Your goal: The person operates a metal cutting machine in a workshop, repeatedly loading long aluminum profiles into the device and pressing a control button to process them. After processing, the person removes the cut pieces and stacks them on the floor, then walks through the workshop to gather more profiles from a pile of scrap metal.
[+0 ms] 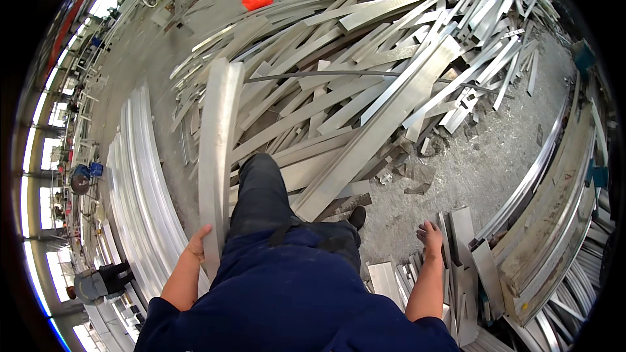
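Two hands are at work here, and both are mine. My left hand (199,242) is curled around the near end of a long aluminium bar (218,143), fingers wrapped on its left edge; the bar runs away from me, upright on its edge and leaning slightly right, just left of my raised knee. My right hand (430,234) rests with fingers spread loosely on the top of a bundle of short metal offcuts (460,254) standing near me on the right; it presses on them rather than pinching any one.

I see no bins or boxes holding anything: the stock lies loose. A big heap of flat aluminium strips (378,72) sprawls across the far middle and right, crossing at every angle. To the left, long profiles (140,182) lie side by side in a neat curve. At the right edge, more long rails (554,176) are stacked.

Underfoot is a grey concrete floor (482,156), dusty, with small scraps. Far left, windows line the workshop wall, and another person (98,283) stands there. A red object (256,1) lies far off.
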A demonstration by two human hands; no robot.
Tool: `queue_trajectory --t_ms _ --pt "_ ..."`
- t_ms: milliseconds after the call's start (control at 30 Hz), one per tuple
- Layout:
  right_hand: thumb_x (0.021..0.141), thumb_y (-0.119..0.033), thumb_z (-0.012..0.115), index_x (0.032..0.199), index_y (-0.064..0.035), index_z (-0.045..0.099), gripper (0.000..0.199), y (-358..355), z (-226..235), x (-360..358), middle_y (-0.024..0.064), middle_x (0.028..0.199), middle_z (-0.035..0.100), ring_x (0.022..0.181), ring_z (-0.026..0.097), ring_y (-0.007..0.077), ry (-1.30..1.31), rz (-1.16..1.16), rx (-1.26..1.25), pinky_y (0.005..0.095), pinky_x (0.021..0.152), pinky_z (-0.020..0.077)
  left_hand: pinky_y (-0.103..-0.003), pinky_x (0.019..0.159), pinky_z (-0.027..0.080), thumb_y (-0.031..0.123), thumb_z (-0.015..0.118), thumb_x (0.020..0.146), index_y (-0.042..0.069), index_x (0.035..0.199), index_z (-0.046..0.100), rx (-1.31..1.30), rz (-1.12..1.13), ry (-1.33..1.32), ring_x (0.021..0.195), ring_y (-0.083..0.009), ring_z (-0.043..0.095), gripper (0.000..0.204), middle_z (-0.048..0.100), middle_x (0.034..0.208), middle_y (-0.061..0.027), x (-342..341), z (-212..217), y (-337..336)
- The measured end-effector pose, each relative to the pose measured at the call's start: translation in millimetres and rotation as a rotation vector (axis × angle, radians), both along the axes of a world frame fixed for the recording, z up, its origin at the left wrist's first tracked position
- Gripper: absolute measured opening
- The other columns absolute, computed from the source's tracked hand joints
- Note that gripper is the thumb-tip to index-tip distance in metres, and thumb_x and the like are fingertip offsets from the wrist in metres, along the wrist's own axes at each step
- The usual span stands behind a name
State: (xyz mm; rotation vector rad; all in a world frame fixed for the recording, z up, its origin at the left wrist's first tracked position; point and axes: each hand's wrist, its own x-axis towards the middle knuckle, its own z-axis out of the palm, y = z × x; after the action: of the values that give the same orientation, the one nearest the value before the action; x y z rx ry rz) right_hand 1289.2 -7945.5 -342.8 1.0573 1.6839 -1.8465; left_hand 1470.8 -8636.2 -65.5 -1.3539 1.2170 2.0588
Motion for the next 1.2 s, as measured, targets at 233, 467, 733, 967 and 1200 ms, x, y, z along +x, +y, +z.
queue_trajectory --t_ms 233,467,733,967,1200 --pt "0.095 -0.031 0.065 0.129 0.0010 0.056 0.047 -130 -52 -106 0.0136 0.104 0.069 0.081 0.068 0.0225 -0.120 0.249 -0.053 0.0351 0.070 0.0564 -0.045 0.094 0.053 0.048 0.081 0.073 0.002 0.129 0.060 -0.146 -0.049 0.051 0.106 -0.0294 0.067 0.076 0.069 0.115 -0.0138 -79 -10 -41" --pt "0.095 -0.031 0.065 0.126 0.0008 0.058 0.046 -307 -65 -251 0.0128 0.103 0.068 0.079 0.067 0.0219 -0.134 0.356 -0.074 0.0342 0.069 0.0558 -0.038 0.084 0.052 0.040 0.087 0.065 0.003 0.127 0.055 -0.253 -0.058 -0.019 0.098 -0.0220 0.063 0.080 0.064 0.109 -0.0065 -160 -84 -156" --pt "0.092 -0.024 0.072 0.125 0.0069 0.054 0.049 -544 -115 -482 0.0081 0.094 0.062 0.072 0.058 0.0143 0.001 0.443 -0.139 0.0297 0.062 0.0480 -0.040 0.088 0.050 0.039 0.085 0.065 0.001 0.134 0.050 -0.285 -0.130 0.011 0.101 -0.0241 0.061 0.086 0.062 0.112 -0.0078 -281 -108 -253" --pt "0.087 -0.033 0.077 0.133 0.0079 0.051 0.067 -741 -252 -674 0.0089 0.096 0.062 0.076 0.060 0.0148 0.243 0.268 0.056 0.0314 0.067 0.0480 -0.040 0.093 0.051 0.030 0.088 0.056 0.000 0.136 0.048 -0.374 -0.241 -0.063 0.108 -0.0264 0.061 0.094 0.062 0.117 -0.0120 -359 -137 -298" --pt "0.083 -0.036 0.078 0.133 0.0127 0.048 0.076 -863 -390 -761 0.0126 0.100 0.065 0.084 0.061 0.0211 0.021 0.390 0.311 0.0357 0.071 0.0495 -0.037 0.086 0.054 0.017 0.080 0.076 -0.001 0.145 0.037 -0.617 -0.793 -0.318 0.110 -0.0244 0.058 0.083 0.058 0.121 -0.0127 -363 -165 -358"
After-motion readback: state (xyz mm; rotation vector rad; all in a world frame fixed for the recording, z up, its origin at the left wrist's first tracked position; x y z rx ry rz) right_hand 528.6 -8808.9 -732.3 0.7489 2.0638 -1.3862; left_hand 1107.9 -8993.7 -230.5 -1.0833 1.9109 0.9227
